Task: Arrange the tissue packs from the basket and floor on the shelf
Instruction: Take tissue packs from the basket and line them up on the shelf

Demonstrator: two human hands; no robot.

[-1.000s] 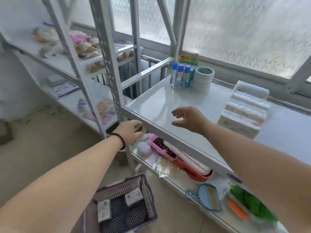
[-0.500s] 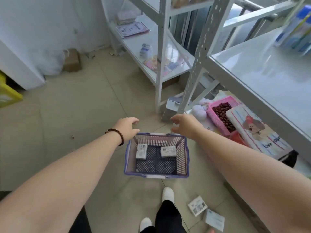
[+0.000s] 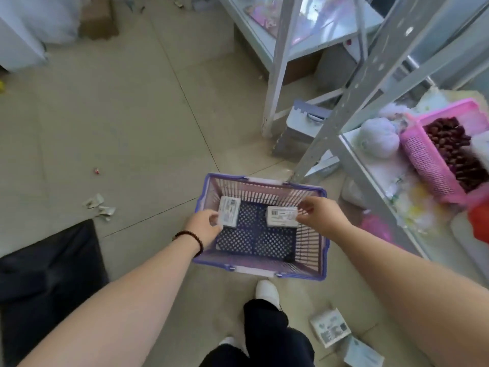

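Note:
A purple basket (image 3: 260, 271) stands on the floor below me with two white tissue packs in it. My left hand (image 3: 203, 230) reaches in from the left, fingers closing on the left tissue pack (image 3: 229, 211). My right hand (image 3: 318, 216) pinches the right tissue pack (image 3: 280, 216) at its right end. Both packs still rest on the basket's bottom. Two more tissue packs lie on the floor at the lower right, one (image 3: 330, 330) beside another (image 3: 362, 354). The white shelf (image 3: 370, 178) stands at the right.
The low shelf holds a pink basket (image 3: 434, 168) of dark fruit and a white ball (image 3: 379, 137). A grey metal upright (image 3: 352, 99) leans above the basket. A grey box (image 3: 301, 128) sits by the shelf leg (image 3: 275, 75). Paper scraps (image 3: 99, 206) litter the floor. My foot (image 3: 267, 291) stands near the basket.
My view has dropped from the upper shelf to the floor basket. Both hands went down into the basket and closed on a tissue pack each.

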